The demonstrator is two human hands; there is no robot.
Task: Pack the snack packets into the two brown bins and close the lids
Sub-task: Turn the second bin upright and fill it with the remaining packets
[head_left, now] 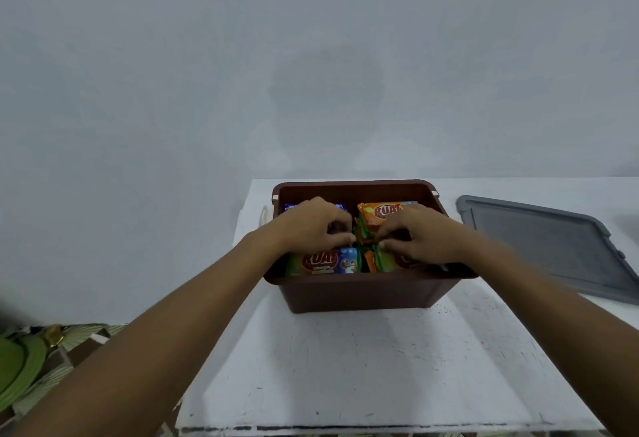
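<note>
Biggest thing here is the white, scuffed flat table top [345, 367]. Its near edge runs across at 6 o'clock and its left edge slants up toward 11. All the open room is on the near side: there's a wide bare stretch from that near edge up to the bin.

The brown rectangular plastic bin [363, 295] sits at 12 o'clock, lid off. Its far wall is close to the table's back edge by the pale wall, and its left wall is near the table's left edge, so it's tight on those two sides.

At 3 o'clock from the bin a grey flat plastic lid [553, 243] lies on the table, near the bin but apart from it, running out of view on the right.

My left hand [311, 225] and right hand [425, 239] are both down inside the bin. The fingers are curled onto the edges of the snack packets [325, 262] in the middle, thumbs nearly meeting.

Count: one bin, one lid, two hands. For packets, there are two with the label readable, a green-blue one at 7 o'clock in the bin and an orange one at 1. There's a blue one at 11, plus orange and green ones on edge in the centre, too bunched to count.
</note>
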